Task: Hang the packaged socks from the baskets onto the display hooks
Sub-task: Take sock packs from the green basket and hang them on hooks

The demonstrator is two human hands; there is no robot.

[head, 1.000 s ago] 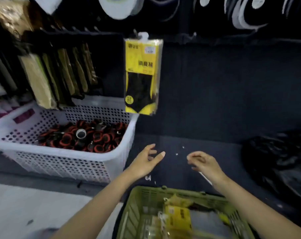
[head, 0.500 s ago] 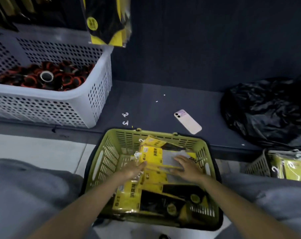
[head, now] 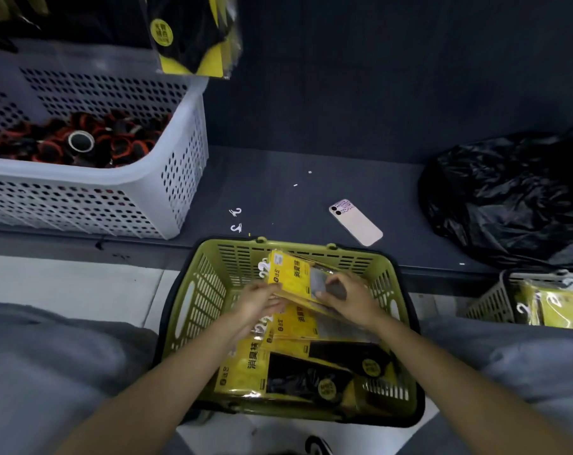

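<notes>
Head view: both hands down in the green basket (head: 209, 284), left hand (head: 257, 298) and right hand (head: 347, 298) closed around a sock pack (head: 293, 274) lifted off the pile; best grip near its white hanger tab, freeing it for the hook

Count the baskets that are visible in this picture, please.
3. A white perforated plastic basket stands on the dark shelf at left; a green plastic basket of yellow sock packs sits between the knees; a grey basket is cut off at right. Others may be hidden.
</notes>
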